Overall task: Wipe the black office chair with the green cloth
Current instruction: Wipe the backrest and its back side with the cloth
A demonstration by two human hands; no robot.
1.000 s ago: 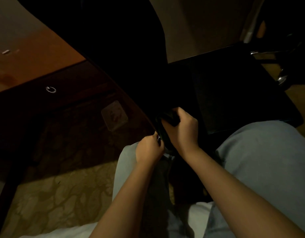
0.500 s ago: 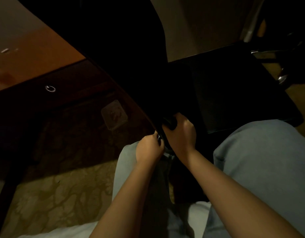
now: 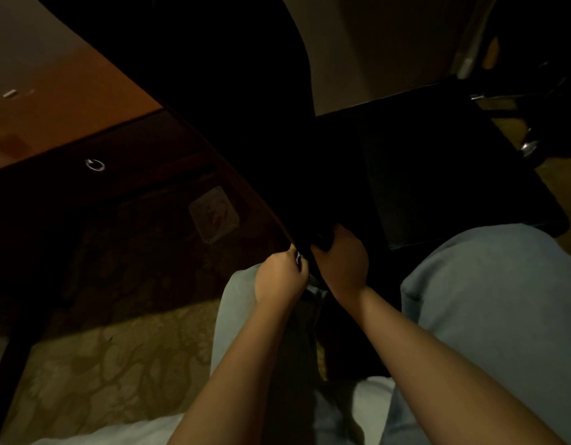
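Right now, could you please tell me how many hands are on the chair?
2. The left hand grips the lower edge of the chair; the right hand, just beside it, holds a dark cloth against it. No other hand shows.

the cloth (image 3: 323, 241) lies mostly hidden under the right hand (image 3: 341, 266), colour unreadable

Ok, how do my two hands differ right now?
The left hand pinches the chair back's lower edge; the right hand grips a dark bunched cloth just beyond it. The left hand sits nearer the desk, the right hand nearer the seat. Both have curled fingers.
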